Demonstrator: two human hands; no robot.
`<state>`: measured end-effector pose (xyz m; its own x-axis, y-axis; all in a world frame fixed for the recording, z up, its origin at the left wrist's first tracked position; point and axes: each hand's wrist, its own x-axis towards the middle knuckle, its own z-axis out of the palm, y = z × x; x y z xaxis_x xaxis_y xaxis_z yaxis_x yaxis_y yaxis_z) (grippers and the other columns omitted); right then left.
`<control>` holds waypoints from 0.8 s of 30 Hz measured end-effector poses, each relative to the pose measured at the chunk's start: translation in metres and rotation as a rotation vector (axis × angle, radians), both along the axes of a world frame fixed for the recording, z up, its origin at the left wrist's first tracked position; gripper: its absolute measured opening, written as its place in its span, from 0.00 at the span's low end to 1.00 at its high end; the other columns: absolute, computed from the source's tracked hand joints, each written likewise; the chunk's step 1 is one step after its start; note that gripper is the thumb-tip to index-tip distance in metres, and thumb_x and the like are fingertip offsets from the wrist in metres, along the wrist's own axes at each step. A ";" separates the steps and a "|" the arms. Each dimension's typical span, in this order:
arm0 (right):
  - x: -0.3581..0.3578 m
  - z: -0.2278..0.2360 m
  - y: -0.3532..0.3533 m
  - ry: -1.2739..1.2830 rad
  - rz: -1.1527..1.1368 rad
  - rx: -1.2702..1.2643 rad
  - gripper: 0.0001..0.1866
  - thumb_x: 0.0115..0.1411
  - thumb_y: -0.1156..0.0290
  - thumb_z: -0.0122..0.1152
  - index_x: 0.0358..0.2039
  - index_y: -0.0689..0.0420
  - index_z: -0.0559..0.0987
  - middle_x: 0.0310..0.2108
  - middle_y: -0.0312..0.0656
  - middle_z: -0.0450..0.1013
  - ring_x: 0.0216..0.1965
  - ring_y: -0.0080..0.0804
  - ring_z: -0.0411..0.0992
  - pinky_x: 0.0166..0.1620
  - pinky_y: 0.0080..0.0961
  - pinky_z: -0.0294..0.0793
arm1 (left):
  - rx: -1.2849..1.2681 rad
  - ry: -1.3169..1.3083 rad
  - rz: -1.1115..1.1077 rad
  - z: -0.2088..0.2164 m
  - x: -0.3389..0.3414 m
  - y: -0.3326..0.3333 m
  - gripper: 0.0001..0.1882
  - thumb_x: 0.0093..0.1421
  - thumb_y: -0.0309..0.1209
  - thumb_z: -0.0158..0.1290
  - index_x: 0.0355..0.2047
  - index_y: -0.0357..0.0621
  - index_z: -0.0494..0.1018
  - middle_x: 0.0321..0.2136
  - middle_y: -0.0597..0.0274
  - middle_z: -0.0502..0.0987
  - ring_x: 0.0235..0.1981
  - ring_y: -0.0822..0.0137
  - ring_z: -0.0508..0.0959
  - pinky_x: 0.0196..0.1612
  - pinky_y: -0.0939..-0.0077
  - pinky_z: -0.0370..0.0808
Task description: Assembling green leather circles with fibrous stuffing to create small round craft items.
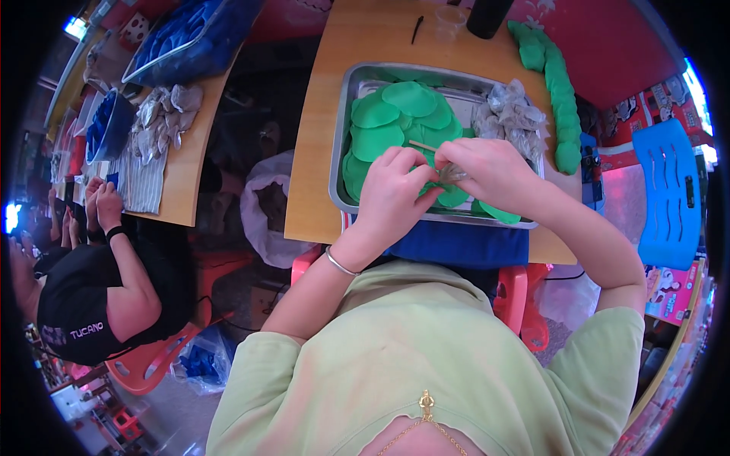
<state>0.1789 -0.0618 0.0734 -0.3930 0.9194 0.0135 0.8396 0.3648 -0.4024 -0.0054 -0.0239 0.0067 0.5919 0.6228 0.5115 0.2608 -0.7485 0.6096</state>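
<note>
Over a metal tray (338, 163), my left hand (393, 186) and my right hand (487, 171) meet, fingers pinched close together. Between them is a small crumpled greyish, see-through piece (452, 173), mostly covered by my right fingers. A thin light-brown stick (422, 145) pokes out from my right fingertips toward the left. Under my hands, the tray holds a heap of round, flat green pieces (374, 112). At its right side lies a pile of crumpled grey, shiny bundles (509, 112). My left fingertips touch the greyish piece; its exact kind is unclear.
A long row of overlapping green pieces (561, 106) lies along the table's (315, 137) right side. Behind the tray are a black cylinder (488, 17), a clear cup (450, 23) and a black pen-like item (417, 29). Left stand a white sack (262, 228) and a co-worker (106, 296) at another table.
</note>
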 end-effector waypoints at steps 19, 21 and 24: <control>0.016 -0.013 0.005 0.099 0.086 -0.234 0.15 0.45 0.85 0.52 0.35 0.56 0.73 0.30 0.41 0.73 0.37 0.42 0.71 0.40 0.36 0.70 | 0.076 0.278 -0.020 -0.005 -0.003 0.012 0.07 0.46 0.26 0.59 0.26 0.44 0.73 0.26 0.62 0.72 0.33 0.58 0.72 0.38 0.63 0.69; 0.016 -0.018 0.005 0.207 0.073 -0.202 0.14 0.46 0.84 0.54 0.35 0.57 0.73 0.32 0.42 0.74 0.40 0.43 0.71 0.42 0.35 0.71 | 0.064 0.280 -0.015 -0.009 -0.002 0.013 0.07 0.46 0.25 0.59 0.26 0.43 0.73 0.26 0.61 0.72 0.33 0.58 0.72 0.38 0.63 0.69; 0.014 -0.021 0.002 0.185 0.033 -0.077 0.12 0.48 0.81 0.56 0.36 0.59 0.72 0.31 0.44 0.74 0.38 0.45 0.73 0.40 0.35 0.72 | 0.022 0.207 -0.033 -0.009 -0.002 0.012 0.07 0.46 0.24 0.58 0.27 0.42 0.72 0.28 0.59 0.72 0.35 0.56 0.72 0.38 0.63 0.69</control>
